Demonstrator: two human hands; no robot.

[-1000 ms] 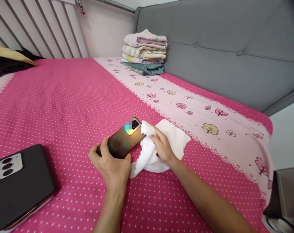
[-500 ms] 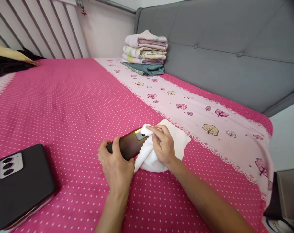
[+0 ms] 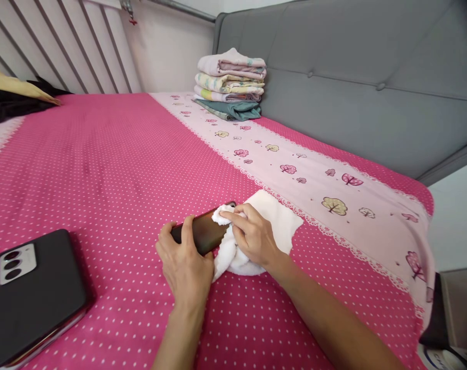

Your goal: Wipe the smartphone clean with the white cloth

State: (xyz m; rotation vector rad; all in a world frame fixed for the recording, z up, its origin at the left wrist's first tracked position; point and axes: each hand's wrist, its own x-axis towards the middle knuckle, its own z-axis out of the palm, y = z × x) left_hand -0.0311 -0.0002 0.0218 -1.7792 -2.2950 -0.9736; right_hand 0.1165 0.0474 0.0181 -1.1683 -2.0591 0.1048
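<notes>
Head view: a matte black phone (image 3: pixel 40 303) lies to my left, well apart; folded fabrics (image 3: pixel 230 85) stand stacked far off, nr the grey padded headboard (image 3: pixel 345 97). Fluffy white cloth (image 3: pixel 283 222), pinched in my R hand (image 3: pixel 254 235), hides part of the glossy phone (image 3: pixel 209 232), in front of me, over the pink dotted sheet (image 3: pixel 113 169). My L hand (image 3: pixel 187 264) grips its other end.

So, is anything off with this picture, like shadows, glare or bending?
Head view: light looks soft, with a faint shadow along the right side of the black phone; head view: a dull brownish sheen on the held phone, no harsh glare; head view: the upper right corner is dark, and the grey headboard slants, perhaps partly wide-angle stretch.
</notes>
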